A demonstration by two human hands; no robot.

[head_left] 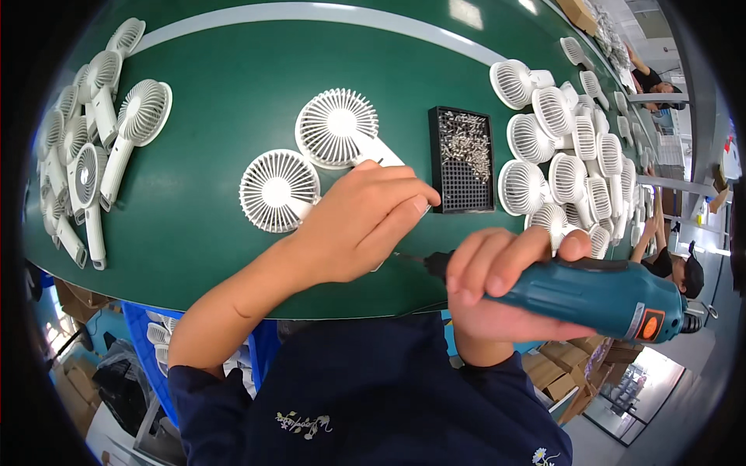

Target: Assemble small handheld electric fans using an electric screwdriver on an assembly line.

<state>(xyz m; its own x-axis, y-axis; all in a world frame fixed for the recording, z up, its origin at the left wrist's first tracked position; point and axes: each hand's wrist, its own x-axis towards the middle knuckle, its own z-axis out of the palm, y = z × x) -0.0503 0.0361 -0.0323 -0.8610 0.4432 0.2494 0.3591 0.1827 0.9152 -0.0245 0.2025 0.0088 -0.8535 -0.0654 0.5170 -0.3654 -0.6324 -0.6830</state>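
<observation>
My right hand [497,287] is wrapped round a teal electric screwdriver [567,299], its thin bit pointing left toward my left hand [369,217]. My left hand is closed, thumb and forefinger together beside the near left edge of a black screw tray [436,155]; a tiny item may be at the fingertips, but I cannot make it out. Two white handheld fans lie on the green table by that hand: one fan [338,124] farther off, its handle running under my fingers, and another fan [272,194] nearer, its handle mostly hidden by my hand and wrist. Small silvery screws [466,140] fill the tray's far part.
A pile of white fans [70,147] lies at the left of the table [210,101], and a larger pile [567,147] at the right. A white strip [326,12] curves along the far side. Other people [660,85] are at the far right.
</observation>
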